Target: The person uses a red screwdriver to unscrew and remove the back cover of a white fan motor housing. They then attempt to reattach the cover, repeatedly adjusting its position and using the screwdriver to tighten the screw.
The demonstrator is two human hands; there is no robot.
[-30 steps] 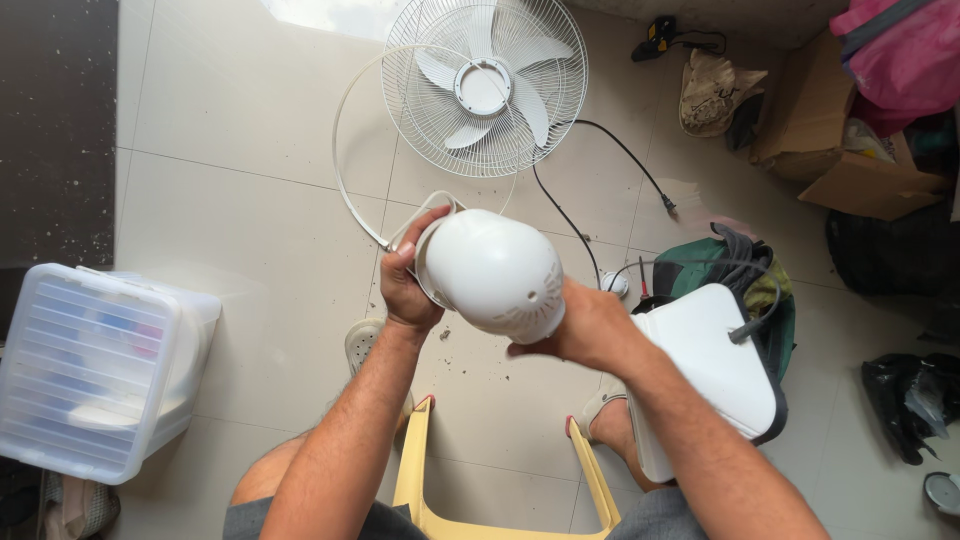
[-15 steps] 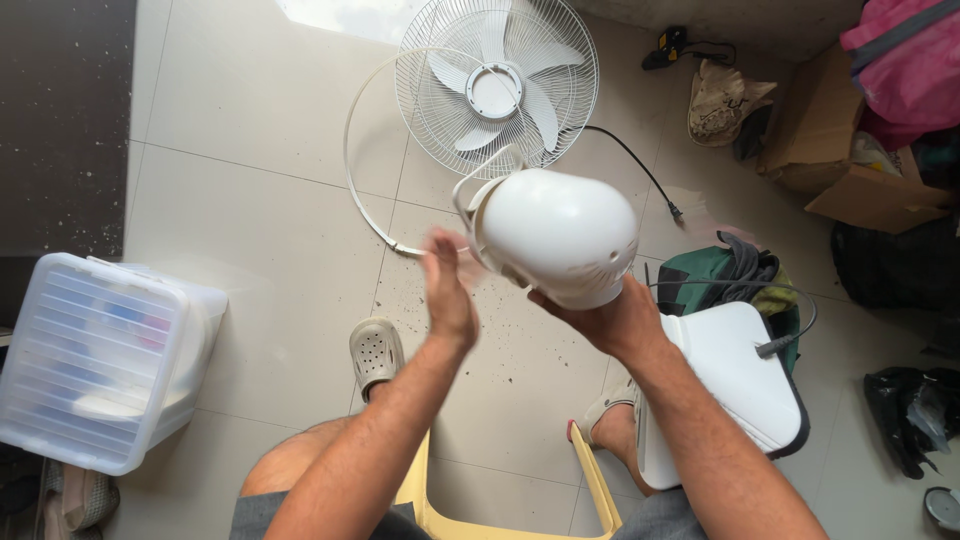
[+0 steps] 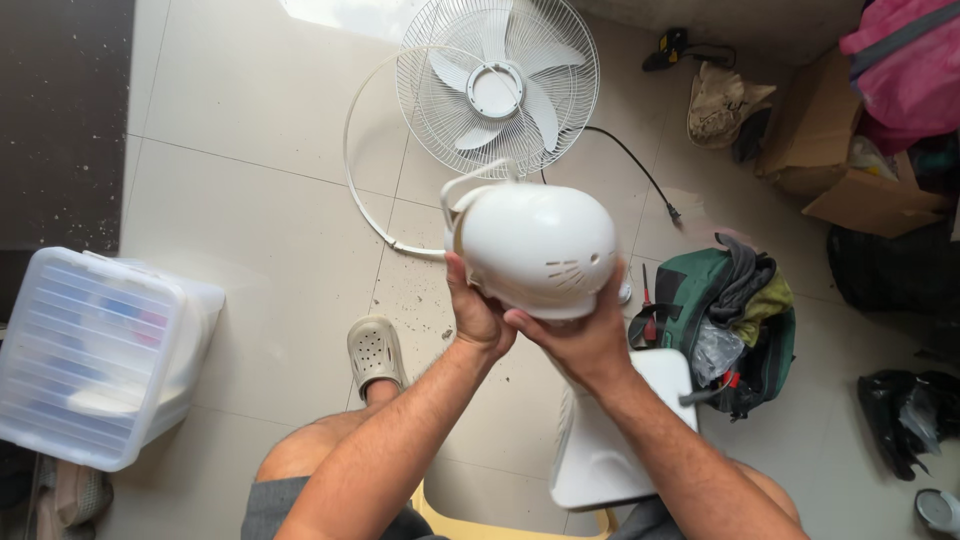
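Both hands, left point(image 3: 478, 318) and right point(image 3: 575, 340), clamp the rounded white plastic fan motor housing point(image 3: 535, 248) from beneath, above the tiled floor point(image 3: 250, 200). Its smooth shell could slip, dropping onto the white wire fan guard point(image 3: 497, 85).

Motor housing point(image 3: 540, 250): smooth white plastic, showing a faint sheen. Fan grille point(image 3: 498, 85): thin wire, looking like metal. Storage box point(image 3: 95, 350): translucent ribbed plastic. Floor point(image 3: 250, 180): glossy tile. Bag point(image 3: 735, 320): green cloth.

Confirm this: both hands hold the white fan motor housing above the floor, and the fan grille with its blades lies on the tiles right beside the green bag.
Not quite. Both hands do hold the white motor housing, but the head view shows the fan grille lying well apart from the green bag, beyond the housing.
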